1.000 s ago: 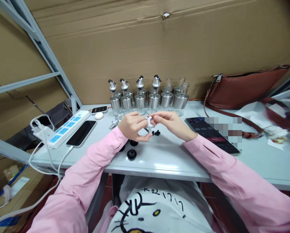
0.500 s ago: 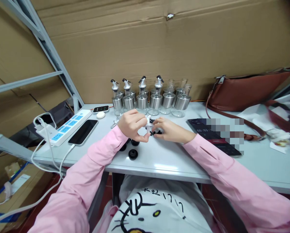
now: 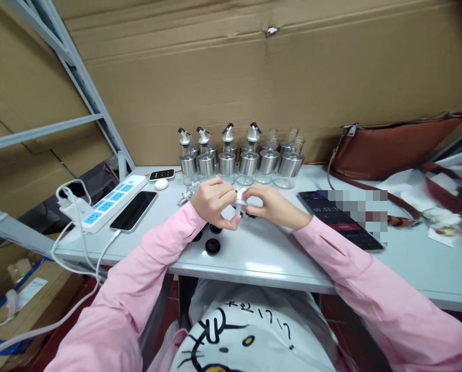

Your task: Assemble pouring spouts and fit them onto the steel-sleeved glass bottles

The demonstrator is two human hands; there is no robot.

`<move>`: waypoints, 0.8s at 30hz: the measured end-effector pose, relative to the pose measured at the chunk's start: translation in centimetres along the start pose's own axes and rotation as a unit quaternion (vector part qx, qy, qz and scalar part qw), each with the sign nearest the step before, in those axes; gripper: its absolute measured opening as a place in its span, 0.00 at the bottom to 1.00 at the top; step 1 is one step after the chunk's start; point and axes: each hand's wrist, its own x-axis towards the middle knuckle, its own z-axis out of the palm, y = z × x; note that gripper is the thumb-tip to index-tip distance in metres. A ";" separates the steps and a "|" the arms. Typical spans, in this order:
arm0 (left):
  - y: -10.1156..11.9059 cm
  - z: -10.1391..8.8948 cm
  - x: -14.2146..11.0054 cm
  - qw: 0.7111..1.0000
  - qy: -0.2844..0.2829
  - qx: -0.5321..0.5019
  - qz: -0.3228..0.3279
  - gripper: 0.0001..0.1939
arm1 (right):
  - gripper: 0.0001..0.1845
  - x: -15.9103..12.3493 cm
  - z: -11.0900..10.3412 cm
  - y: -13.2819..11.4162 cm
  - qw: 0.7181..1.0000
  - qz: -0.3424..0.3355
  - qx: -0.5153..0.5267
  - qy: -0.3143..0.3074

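Head view: hands (image 3: 234, 205) grip a pale spout (image 3: 239, 200) above the grey table (image 3: 269, 248), cardboard (image 3: 200, 72) behind.

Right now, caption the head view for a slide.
Left hand holding a small silver spout, right hand at its side, before metal-banded glass bottles.

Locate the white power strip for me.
In the head view, the white power strip lies at the left end of the table, just left of the dark-screened phone with a cable plugged in.
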 end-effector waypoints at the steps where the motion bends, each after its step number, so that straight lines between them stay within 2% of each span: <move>1: 0.0 0.0 0.0 1.000 -0.001 -0.001 -0.001 0.12 | 0.05 0.1 -0.1 -0.3 0.999 0.020 0.026 0.011; 4: 0.1 0.0 -0.1 1.000 -0.013 0.000 -0.005 0.12 | 0.08 0.2 -0.4 -1.1 0.989 0.091 0.102 0.048; 7: 0.1 0.0 -0.1 1.000 -0.029 0.001 -0.009 0.13 | 0.12 0.3 -0.6 -1.3 0.963 0.124 0.231 0.062; 12: 0.2 0.1 -0.1 1.000 -0.028 -0.003 -0.007 0.12 | 0.13 0.5 -0.5 -2.0 0.869 0.162 0.464 0.054; 14: 0.2 0.1 -0.1 1.000 -0.023 -0.004 -0.004 0.13 | 0.13 0.5 -0.5 -2.6 0.834 0.173 0.519 0.075; 17: 0.3 0.2 -0.1 1.000 -0.008 -0.005 0.004 0.13 | 0.12 0.7 -0.6 -3.4 0.797 0.178 0.569 0.094; 20: 0.3 0.3 0.0 1.000 0.007 -0.009 0.004 0.13 | 0.13 0.7 -0.7 -3.7 0.783 0.180 0.590 0.076; 24: 0.4 0.2 0.1 1.000 0.013 -0.016 0.002 0.13 | 0.13 0.6 -0.7 -3.5 0.799 0.189 0.568 0.058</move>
